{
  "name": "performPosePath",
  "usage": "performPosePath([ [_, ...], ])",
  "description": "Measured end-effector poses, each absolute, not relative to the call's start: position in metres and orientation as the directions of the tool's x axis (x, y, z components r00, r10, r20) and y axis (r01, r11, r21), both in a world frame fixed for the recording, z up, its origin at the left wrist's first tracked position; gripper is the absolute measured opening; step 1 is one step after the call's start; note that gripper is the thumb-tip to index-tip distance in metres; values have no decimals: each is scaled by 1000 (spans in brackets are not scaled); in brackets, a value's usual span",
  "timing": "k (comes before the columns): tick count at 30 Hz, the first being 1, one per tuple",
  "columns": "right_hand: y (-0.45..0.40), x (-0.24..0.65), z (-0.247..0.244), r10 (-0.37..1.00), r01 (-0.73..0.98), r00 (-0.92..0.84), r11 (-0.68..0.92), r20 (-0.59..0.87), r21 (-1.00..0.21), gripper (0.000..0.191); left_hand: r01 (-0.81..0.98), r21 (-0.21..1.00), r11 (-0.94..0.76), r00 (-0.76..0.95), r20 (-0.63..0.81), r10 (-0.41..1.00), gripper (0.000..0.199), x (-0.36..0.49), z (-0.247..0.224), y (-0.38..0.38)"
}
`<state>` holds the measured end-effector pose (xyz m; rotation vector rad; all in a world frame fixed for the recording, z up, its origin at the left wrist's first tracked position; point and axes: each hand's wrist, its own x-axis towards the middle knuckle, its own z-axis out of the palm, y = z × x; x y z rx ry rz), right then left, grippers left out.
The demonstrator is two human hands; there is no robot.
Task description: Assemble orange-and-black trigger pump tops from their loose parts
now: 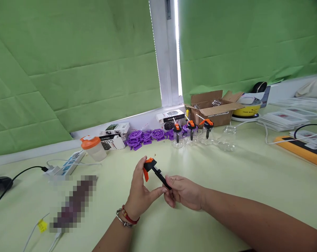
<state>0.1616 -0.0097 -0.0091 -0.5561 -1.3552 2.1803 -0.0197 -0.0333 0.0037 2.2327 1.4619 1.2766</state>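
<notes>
A black and orange spray head [157, 172] is held above the pale table between my two hands. My left hand [142, 196] has its fingers against the orange trigger end, with the thumb reaching toward the black tube. My right hand [185, 192] pinches the lower end of the black tube. Beyond the hands, three clear bottles with black and orange tops stand in a row, the left one [178, 141] nearest the purple parts. To their right is a clear bottle [227, 140] without such a top.
An open cardboard box [213, 113] stands behind the bottles. Purple plastic parts [139, 138] lie between small boxes [113, 141]. An orange-lidded cup [95, 150] and a power strip [73, 162] are at left. An orange-and-black strip [302, 152] and stacked flat packs [284, 119] are at right.
</notes>
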Motion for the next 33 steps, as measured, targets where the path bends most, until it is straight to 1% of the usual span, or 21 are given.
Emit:
performPosePath([
  [2, -9, 160, -14, 624, -163, -774, -362, -108, -918, 53, 710, 508, -488, 168, 550, 818, 103, -18, 1, -34],
  [5, -8, 157, -20, 659, -117, -738, -343, -150, -932, 52, 800, 411, -437, 180, 530, 829, 121, -14, -3, -34],
  [7, -9, 154, -22, 687, -105, -711, -315, -150, -943, 51, 839, 388, -382, 147, 513, 846, 124, -10, -4, -34],
  [11, -9, 151, -23, 718, -85, -678, -288, -157, -954, 50, 866, 389, -316, 81, 513, 855, 112, -3, -4, -35],
  [16, -5, 149, -25, 717, -74, -677, -292, -167, -953, 53, 879, 397, -266, 49, 480, 876, 108, -1, -3, -35],
  [20, -2, 148, -28, 732, -59, -656, -296, -187, -953, 53, 884, 415, -214, -2, 462, 887, 91, 2, -4, -34],
  [23, -2, 146, -30, 746, -32, -633, -293, -207, -956, 52, 891, 408, -200, -19, 474, 881, 84, 3, -5, -31],
  [30, 2, 140, -34, 795, 39, -552, -277, -252, -960, 46, 914, 370, -164, -44, 493, 869, 72, 5, -8, -25],
  [33, 2, 140, -31, 795, 31, -550, -287, -256, -957, 44, 918, 361, -165, -28, 472, 881, 72, 3, -9, -24],
])
